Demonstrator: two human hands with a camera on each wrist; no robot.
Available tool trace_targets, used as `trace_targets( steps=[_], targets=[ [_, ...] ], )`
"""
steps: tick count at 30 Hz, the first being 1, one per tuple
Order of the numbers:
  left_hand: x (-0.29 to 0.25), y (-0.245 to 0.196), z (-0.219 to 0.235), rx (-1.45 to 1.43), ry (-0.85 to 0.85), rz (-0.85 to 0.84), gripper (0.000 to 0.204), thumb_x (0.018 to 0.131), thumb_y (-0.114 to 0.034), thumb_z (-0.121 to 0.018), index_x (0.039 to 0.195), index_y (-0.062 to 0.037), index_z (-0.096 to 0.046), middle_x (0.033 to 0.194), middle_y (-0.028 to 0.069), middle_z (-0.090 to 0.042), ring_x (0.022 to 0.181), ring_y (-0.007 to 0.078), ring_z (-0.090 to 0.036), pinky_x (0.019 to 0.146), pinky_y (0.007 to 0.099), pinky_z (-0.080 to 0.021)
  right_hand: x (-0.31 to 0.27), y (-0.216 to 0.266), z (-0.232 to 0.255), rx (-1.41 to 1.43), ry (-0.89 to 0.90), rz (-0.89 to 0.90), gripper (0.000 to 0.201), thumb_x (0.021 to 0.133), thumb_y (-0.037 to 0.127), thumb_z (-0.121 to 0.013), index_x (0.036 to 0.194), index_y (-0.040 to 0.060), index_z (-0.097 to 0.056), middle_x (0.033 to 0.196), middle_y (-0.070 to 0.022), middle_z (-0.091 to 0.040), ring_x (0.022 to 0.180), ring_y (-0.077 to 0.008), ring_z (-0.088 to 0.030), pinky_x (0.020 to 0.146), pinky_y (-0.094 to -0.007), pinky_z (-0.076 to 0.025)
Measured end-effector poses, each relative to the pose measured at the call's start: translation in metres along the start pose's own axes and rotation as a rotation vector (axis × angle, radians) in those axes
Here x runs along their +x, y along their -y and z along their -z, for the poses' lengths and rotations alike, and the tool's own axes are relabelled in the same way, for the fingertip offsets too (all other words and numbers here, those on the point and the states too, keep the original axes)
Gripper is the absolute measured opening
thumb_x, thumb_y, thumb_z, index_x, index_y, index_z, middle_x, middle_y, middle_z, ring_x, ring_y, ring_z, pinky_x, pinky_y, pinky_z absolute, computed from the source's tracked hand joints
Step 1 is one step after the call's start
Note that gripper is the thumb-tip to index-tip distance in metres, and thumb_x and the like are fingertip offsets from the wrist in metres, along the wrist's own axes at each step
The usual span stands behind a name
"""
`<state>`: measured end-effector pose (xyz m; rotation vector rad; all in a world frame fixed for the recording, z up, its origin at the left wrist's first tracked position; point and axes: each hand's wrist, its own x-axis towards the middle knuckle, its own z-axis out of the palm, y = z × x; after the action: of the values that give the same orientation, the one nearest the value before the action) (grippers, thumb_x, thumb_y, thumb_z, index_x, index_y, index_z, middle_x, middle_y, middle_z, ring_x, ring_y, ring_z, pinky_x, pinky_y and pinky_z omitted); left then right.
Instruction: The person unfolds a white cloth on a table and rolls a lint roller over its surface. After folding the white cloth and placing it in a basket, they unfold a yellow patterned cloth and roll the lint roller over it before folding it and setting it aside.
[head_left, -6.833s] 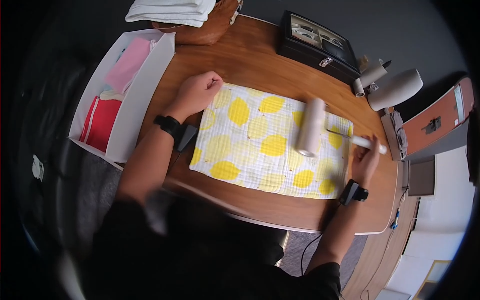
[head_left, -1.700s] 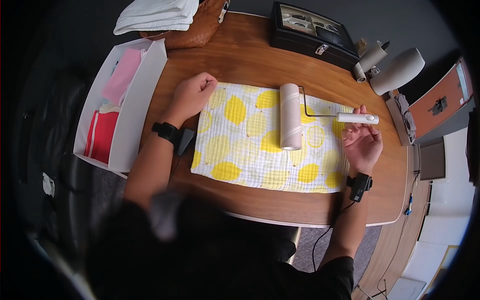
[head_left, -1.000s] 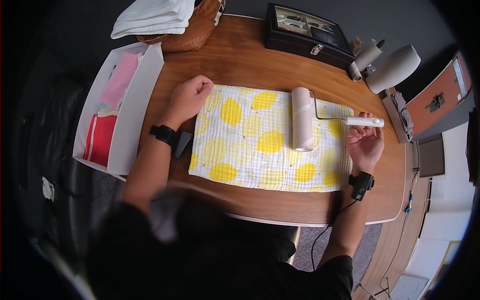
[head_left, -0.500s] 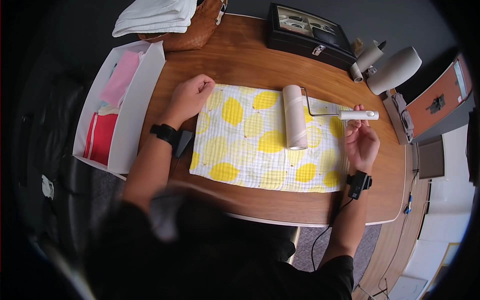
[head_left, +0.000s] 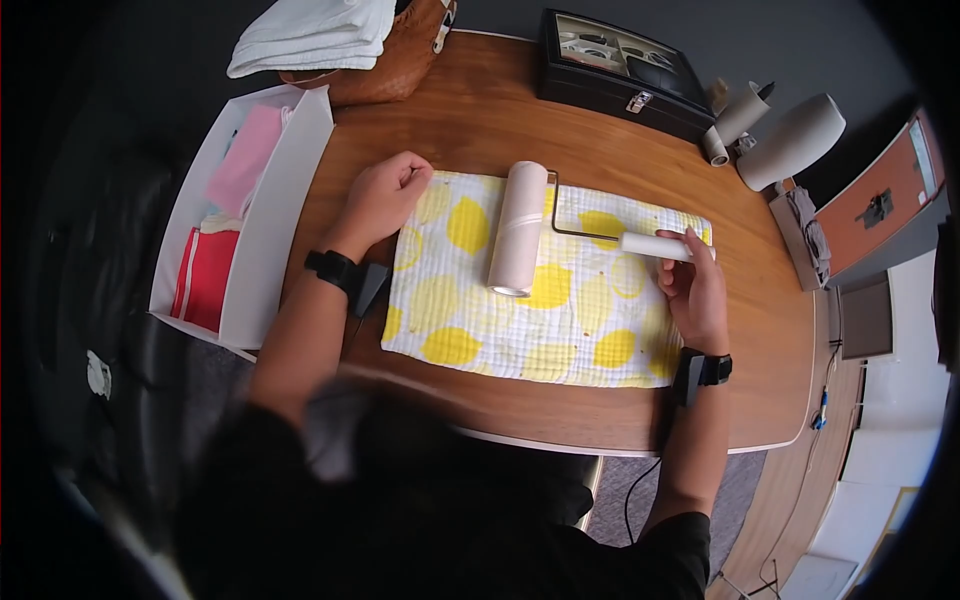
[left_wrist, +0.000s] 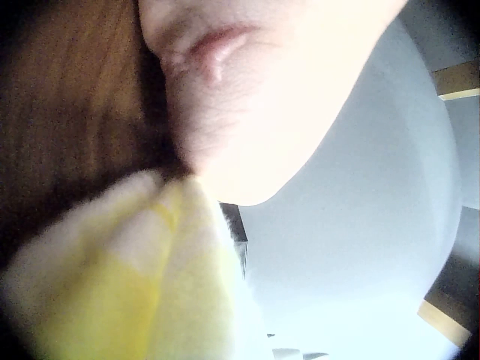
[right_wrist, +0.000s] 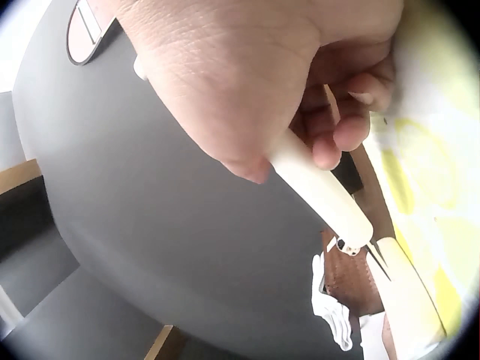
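Observation:
A lemon-print cloth (head_left: pixel 480 300) lies on the wooden table. My left hand (head_left: pixel 388 195) is curled at its far left corner, where the cloth (left_wrist: pixel 150 277) bunches into folds meeting at the fingers in the left wrist view. In my right hand (head_left: pixel 697 295) is the white handle of a lint roller (head_left: pixel 519 230), held between thumb and fingers. The pale roll overlaps the cloth's middle, pointing away from the body, with a bent metal rod joining it to the handle. The right wrist view shows the thumb along the handle (right_wrist: pixel 322 195) and fingers curled on its other side.
To the left stands a white box (head_left: pixel 275 220) of folded pink and red fabric. A brown woven bag (head_left: pixel 385 80) with white folded towels (head_left: pixel 315 40) on it sits at the back left. Behind the cloth are a black display case (head_left: pixel 625 85) and a pale vase (head_left: pixel 795 145).
The lint roller has moved left from the cloth's right part to near its middle. My right hand has turned from palm up to more sideways. My left hand stays at the corner.

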<state>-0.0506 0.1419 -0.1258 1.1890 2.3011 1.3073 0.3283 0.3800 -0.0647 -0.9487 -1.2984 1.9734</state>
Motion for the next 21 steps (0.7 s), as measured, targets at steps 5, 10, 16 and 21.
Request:
trace_targets(
  steps=[5, 10, 16, 21],
  targets=[
    [0.0, 0.001, -0.001, -0.019, -0.004, 0.006, 0.023, 0.104, -0.025, -0.068, 0.109, -0.0029, -0.071, 0.08, 0.0063, -0.071, 0.071, 0.0173, -0.066, 0.069, 0.0333, -0.051, 0.013, 0.012, 0.035, 0.048, -0.122, -0.026, 0.031, 0.111, 0.033, -0.063, 0.11, 0.0025, -0.07, 0.074, 0.0006, -0.058, 0.063, -0.008, -0.05, 0.055, -0.0225, -0.036],
    [-0.003, -0.006, 0.001, 0.008, -0.018, 0.0, 0.023, 0.105, -0.026, -0.067, 0.109, -0.0037, -0.072, 0.081, 0.0069, -0.072, 0.073, 0.0193, -0.067, 0.07, 0.0345, -0.052, 0.023, 0.025, 0.087, 0.17, -0.235, 0.078, 0.023, 0.108, 0.029, -0.067, 0.103, 0.0072, -0.068, 0.072, 0.0034, -0.055, 0.061, -0.006, -0.045, 0.052, -0.0228, -0.032],
    [-0.002, -0.003, 0.0, -0.006, -0.011, 0.001, 0.022, 0.105, -0.024, -0.067, 0.109, -0.0033, -0.071, 0.08, 0.0068, -0.071, 0.07, 0.0177, -0.065, 0.068, 0.0336, -0.05, 0.014, 0.011, 0.038, 0.028, -0.11, 0.021, 0.028, 0.11, 0.032, -0.066, 0.109, 0.0044, -0.071, 0.074, 0.0041, -0.058, 0.061, -0.0049, -0.047, 0.053, -0.022, -0.034],
    [0.0, 0.001, -0.003, -0.049, -0.012, -0.01, 0.021, 0.106, -0.022, -0.067, 0.11, -0.0021, -0.071, 0.075, 0.0052, -0.068, 0.065, 0.014, -0.06, 0.064, 0.032, -0.048, -0.006, 0.001, -0.027, -0.035, -0.024, -0.023, 0.033, 0.11, 0.034, -0.067, 0.11, 0.0022, -0.076, 0.071, 0.0053, -0.056, 0.06, -0.0055, -0.047, 0.053, -0.0216, -0.033]
  ],
)
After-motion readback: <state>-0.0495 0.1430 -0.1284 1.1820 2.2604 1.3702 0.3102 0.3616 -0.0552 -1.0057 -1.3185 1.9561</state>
